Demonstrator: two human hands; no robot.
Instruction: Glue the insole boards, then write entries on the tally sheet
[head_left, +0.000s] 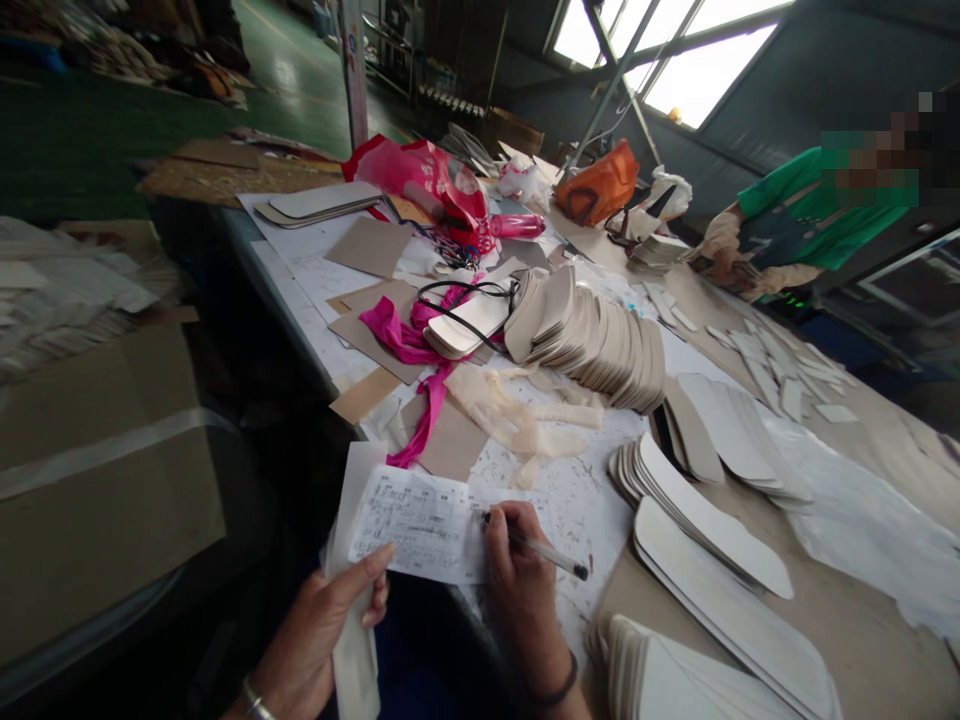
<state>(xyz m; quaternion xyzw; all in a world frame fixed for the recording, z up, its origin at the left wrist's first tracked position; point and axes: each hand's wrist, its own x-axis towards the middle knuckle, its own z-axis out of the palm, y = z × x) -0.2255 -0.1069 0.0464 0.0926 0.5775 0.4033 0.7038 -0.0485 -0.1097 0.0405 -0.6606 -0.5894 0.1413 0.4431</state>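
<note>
My left hand [346, 610] is closed on the left side of an open notebook [420, 530], thumb on top of its page. The page carries printed lines and handwriting too small to read. In my right hand [521, 570] a pen [551, 553] with a dark cap end is pinched, its tip touching the right part of the notebook. Below the left thumb, pale folded pages or strips [352, 660] hang down. Just beyond the notebook lie a pair of cream gloves [517, 410] and a magenta cloth strip [427, 420].
Stacks of pale rounded boards [705, 510] lie at the right, and a long row of them [592, 340] stands mid-table. A pink bag [427, 185] and an orange bag [600, 185] are farther back. Across the table, a person in green [795, 215] handles pieces. A cardboard box [105, 480] stands left.
</note>
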